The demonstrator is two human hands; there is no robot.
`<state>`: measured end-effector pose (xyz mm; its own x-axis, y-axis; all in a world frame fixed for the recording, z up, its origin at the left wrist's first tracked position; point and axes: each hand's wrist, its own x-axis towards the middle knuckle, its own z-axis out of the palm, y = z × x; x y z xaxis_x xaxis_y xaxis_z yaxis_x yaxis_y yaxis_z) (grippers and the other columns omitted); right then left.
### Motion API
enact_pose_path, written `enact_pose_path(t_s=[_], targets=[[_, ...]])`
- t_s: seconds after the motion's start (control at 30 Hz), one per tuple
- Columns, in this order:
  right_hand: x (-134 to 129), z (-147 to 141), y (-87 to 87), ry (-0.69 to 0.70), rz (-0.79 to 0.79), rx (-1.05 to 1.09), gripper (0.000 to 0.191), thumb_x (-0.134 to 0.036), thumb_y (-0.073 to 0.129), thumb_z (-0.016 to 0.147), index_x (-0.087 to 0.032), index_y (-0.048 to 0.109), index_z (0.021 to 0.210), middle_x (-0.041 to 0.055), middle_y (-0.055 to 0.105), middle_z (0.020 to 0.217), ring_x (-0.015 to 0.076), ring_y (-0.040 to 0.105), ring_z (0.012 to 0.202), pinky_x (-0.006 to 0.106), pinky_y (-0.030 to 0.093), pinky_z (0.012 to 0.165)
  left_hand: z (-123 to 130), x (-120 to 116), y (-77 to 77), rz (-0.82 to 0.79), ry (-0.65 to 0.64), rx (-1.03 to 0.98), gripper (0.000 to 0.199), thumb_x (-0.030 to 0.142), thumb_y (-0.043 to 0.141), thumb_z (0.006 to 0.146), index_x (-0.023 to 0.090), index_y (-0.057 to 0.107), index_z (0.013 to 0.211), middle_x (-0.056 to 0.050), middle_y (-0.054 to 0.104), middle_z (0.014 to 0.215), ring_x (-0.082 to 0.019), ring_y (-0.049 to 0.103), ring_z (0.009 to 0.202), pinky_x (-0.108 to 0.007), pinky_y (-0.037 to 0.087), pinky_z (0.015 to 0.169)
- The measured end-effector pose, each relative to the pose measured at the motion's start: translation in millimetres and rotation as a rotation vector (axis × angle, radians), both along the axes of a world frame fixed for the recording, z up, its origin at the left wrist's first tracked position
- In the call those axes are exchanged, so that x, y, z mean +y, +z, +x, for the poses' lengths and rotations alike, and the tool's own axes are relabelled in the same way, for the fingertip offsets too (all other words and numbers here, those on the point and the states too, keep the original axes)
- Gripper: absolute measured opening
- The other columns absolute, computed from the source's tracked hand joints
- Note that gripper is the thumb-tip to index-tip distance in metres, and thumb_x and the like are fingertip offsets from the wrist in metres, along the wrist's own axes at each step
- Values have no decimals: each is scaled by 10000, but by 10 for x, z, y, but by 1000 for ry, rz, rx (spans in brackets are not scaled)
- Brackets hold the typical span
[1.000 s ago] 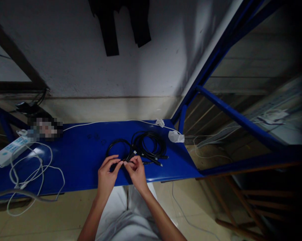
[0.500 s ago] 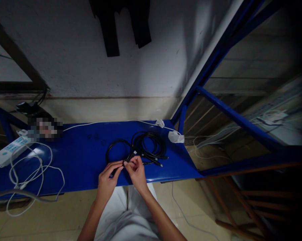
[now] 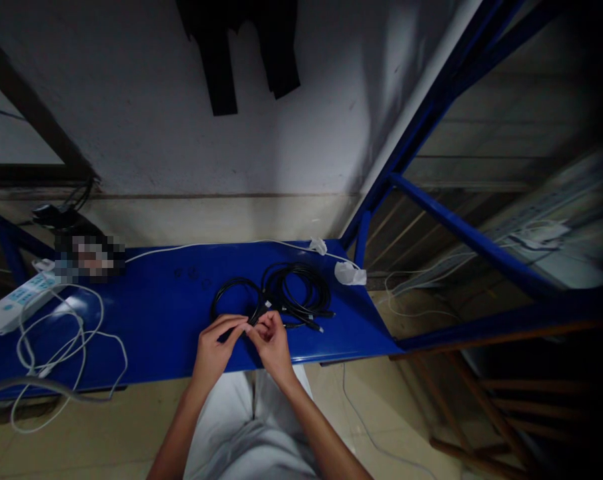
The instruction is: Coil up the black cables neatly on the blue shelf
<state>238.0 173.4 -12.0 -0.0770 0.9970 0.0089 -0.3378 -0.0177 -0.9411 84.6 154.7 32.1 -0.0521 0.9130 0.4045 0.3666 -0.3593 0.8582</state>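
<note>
Head cam: a black cable loop (image 3: 236, 281) is being pinched at its bundled neck, right at the near edge of the blue desk (image 3: 154, 327). The left hand (image 3: 215, 347) is closed on it w/ thumb + fingertips, and the neck is also pinched by the right hand (image 3: 272, 343), tips nearly meeting; exact grip pt is too small to tell. The loop is laid roughly flat, round part pointed far-left, so no real long axis there tbh. The neck is slanted, running from the fingertips away + a bit right, toward a white-marked plug (image 3: 268, 305).

Just to the right, more coiled black cables (image 3: 306, 288) are piled, w/ a couple of plug ends (image 3: 321, 329) pointed right/near-right. Crumpled white bits (image 3: 350, 273) can be seen by the far right corner. Over on the left, a white power strip (image 3: 19, 300) is placed next to a tangled white cable (image 3: 84, 333).
</note>
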Motion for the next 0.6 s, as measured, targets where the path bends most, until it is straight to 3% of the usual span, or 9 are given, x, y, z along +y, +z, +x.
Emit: enact_pose_path(t_s=[0.17, 0.37, 0.5, 0.6], targets=[[-10, -5, 28, 2, -23, -2, 471, -467, 897, 877, -250, 498, 1002, -44, 574, 900, 94, 570, 698, 226, 436, 649, 6, 21, -36, 7, 48, -5, 160, 331, 741, 1024, 242, 858, 1085, -79, 809, 1029, -220, 777, 940, -328, 633, 844], [-25, -14, 30, -8, -30, -29, 491, -453, 907, 856, -254, 484, 1007, -42, 610, 918, 92, 598, 691, 227, 462, 646, -21, 3, -60, -12, 130, 57, 182, 352, 759, 1008, 232, 830, 1126, -56, 794, 962, -198, 757, 862, -307, 615, 821], [-40, -30, 85, -7, -25, -16, 513, -420, 907, 857, -264, 448, 1025, -44, 660, 913, 88, 627, 679, 213, 463, 636, -90, -29, -36, -29, 67, 94, 163, 351, 724, 1034, 236, 839, 1047, -61, 790, 968, -202, 763, 894, -296, 613, 829], [-50, -39, 111, -14, -30, 8, 572, -379, 922, 840, -280, 419, 1093, -54, 684, 906, 90, 651, 673, 207, 480, 640, -166, -51, -15, -47, -9, 117, 194, 341, 688, 1055, 254, 847, 1125, -72, 806, 1051, -210, 784, 966, -301, 627, 880]])
